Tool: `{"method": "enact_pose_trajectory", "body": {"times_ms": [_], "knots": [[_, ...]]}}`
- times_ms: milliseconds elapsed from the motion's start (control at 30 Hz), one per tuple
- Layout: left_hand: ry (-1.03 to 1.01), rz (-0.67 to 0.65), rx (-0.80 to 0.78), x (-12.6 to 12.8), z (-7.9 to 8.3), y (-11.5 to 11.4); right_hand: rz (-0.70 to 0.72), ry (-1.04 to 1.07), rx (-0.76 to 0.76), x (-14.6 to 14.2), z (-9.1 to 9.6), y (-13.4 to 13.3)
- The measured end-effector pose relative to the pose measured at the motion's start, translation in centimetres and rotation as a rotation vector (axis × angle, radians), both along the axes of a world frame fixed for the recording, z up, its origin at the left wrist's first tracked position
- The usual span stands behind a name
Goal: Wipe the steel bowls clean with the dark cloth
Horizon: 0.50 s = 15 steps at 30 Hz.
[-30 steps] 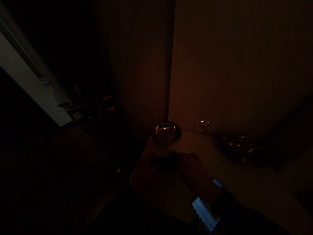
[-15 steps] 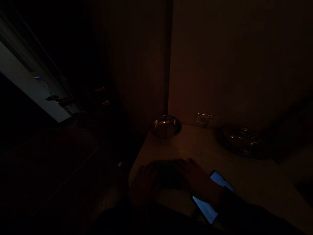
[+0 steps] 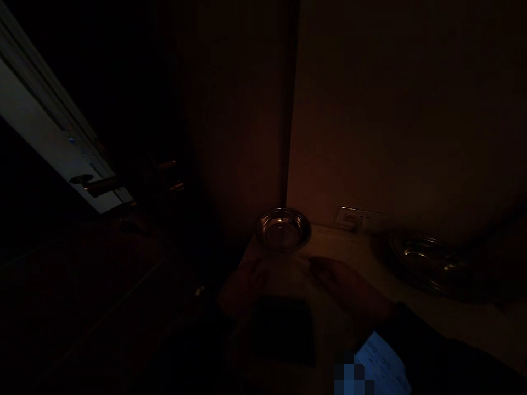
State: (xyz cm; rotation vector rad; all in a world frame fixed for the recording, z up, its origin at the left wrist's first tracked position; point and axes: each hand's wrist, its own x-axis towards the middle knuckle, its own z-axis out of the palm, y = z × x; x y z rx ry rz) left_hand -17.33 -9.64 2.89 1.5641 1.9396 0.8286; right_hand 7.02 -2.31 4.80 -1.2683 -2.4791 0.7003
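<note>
The room is very dark. My left hand (image 3: 242, 285) and my right hand (image 3: 349, 288) hover close together over the near corner of a pale counter (image 3: 415, 312). Just in front of them lies a dark rectangular object (image 3: 284, 329) that I cannot make out; whether either hand touches it is hidden by the gloom. The fingers are too dim to read. A lit phone screen (image 3: 381, 362) glows under my right forearm.
A small steel bowl (image 3: 283, 229) stands at the counter's far left corner. A larger steel dish (image 3: 428, 263) sits to the right. A wall socket (image 3: 356, 218) is on the wall behind. A door with a lever handle (image 3: 96, 185) stands at the left.
The hands have moved further out toward the bowl, and the dark object now shows nearer to me than they are. The phone's glow has shifted lower in view.
</note>
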Motion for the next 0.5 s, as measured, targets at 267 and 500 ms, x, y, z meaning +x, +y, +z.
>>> {"method": "enact_pose_trajectory", "body": {"times_ms": [267,500], "knots": [[-0.198,0.451,0.089,-1.9,0.2,8.8,-0.210,-0.032,0.028,-1.4,0.4,8.9],[-0.308,0.529,0.165,-1.4,-1.0,10.3,-0.251,-0.091,-0.060,-2.3,-0.4,11.7]]}}
